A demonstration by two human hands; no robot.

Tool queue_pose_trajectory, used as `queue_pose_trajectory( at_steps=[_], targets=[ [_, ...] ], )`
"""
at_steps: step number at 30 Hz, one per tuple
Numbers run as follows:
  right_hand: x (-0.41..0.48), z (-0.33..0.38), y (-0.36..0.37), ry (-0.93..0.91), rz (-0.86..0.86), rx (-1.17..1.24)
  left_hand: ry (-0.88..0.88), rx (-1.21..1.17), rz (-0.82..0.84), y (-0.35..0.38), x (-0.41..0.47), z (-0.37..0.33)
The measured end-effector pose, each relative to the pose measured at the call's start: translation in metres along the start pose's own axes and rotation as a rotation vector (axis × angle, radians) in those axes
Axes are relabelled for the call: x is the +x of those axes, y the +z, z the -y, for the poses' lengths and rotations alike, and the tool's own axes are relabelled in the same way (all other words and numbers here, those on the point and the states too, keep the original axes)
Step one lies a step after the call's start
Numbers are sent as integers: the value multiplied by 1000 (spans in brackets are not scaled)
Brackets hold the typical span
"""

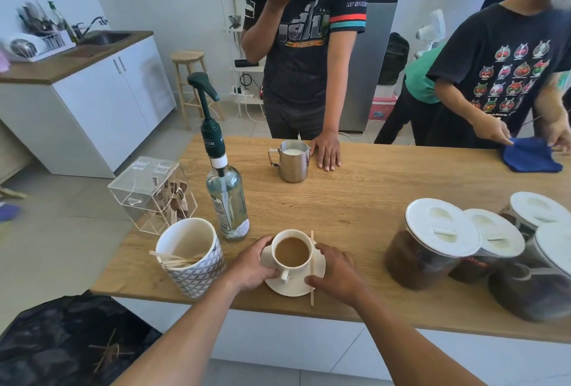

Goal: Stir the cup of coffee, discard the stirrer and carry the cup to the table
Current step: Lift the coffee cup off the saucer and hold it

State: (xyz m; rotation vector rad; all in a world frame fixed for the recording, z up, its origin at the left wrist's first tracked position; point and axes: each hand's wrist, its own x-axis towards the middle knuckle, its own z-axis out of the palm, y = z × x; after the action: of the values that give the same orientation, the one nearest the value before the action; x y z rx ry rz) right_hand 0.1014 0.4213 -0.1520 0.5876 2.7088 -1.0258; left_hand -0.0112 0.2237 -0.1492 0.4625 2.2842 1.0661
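Observation:
A white cup (292, 252) of milky coffee stands on a white saucer (293, 288) near the front edge of the wooden counter (364, 200). A thin wooden stirrer (312, 268) lies across the saucer's right side, just right of the cup. My left hand (251, 266) grips the saucer's left rim, thumb by the cup handle. My right hand (335, 273) rests on the saucer's right rim, fingers over the stirrer. A bin with a black bag (61, 342) sits below left of the counter, with used stirrers in it.
Left of the cup stand a patterned holder (193, 257) of wooden stirrers, a pump bottle (227, 197) and a clear acrylic box (151, 192). A steel milk jug (293, 161) sits farther back. Lidded jars (432, 243) crowd the right. Two people stand across the counter.

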Motion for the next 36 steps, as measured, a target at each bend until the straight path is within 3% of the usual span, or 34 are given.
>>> queue_pose_trajectory(
  at_steps=[10,18,28,36],
  targets=[
    [6,18,-3,-50,49,78,69,-67,34,6,9,0],
    [14,19,8,13,92,219,96,-99,29,8,10,2],
    [14,18,12,22,79,248,83,-79,31,8,8,1],
    [18,17,5,-77,66,220,98,-73,17,1,1,-7]
  ],
)
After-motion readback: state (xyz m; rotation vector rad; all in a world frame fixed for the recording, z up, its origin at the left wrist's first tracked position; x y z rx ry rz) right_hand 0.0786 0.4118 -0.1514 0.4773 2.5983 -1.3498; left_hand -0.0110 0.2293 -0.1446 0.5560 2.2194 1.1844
